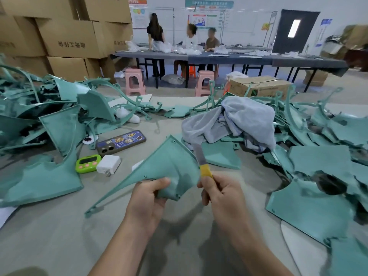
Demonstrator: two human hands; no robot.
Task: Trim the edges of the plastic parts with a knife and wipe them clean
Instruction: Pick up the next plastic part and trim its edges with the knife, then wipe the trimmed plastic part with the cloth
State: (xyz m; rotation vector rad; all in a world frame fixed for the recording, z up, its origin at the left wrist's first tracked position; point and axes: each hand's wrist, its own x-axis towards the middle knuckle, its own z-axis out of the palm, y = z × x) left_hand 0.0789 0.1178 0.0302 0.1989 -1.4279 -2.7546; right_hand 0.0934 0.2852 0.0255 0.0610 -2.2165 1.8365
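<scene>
Held part: a teal, roughly triangular plastic part (171,166) is lifted over the middle of the tabletop (59,226), with 1 corner toward 12 o'clock and a thin rim running off toward 7 o'clock.
Left grip: the left grip (149,198) is curled round the part's lower edge at 6 o'clock, thumb on the upper face.
Right grip: the right grip (221,194) is wrapped tight round the yellow handle of the knife (202,162), at 4 o'clock from the part.
Knife: the blade points to about 11 o'clock and lies right at the part's right-hand edge.
Cloth: a crumpled grey cloth (239,120) lies at 1 o'clock, on top of loose teal parts.
Left pile (49,120): more teal parts heaped from 8 to 10 o'clock.
Right pile (318,156): more teal parts heaped from 2 to 4 o'clock.
Small items: at 10 o'clock lies a phone (121,142), and just nearer are a green timer (87,163) and a white charger (108,164), side by side.
Behind: cardboard boxes (65,36) are stacked at 10 o'clock, with 2 pink stools (135,80) at 12 o'clock and 3 people beyond them at a long dark table (229,58).
</scene>
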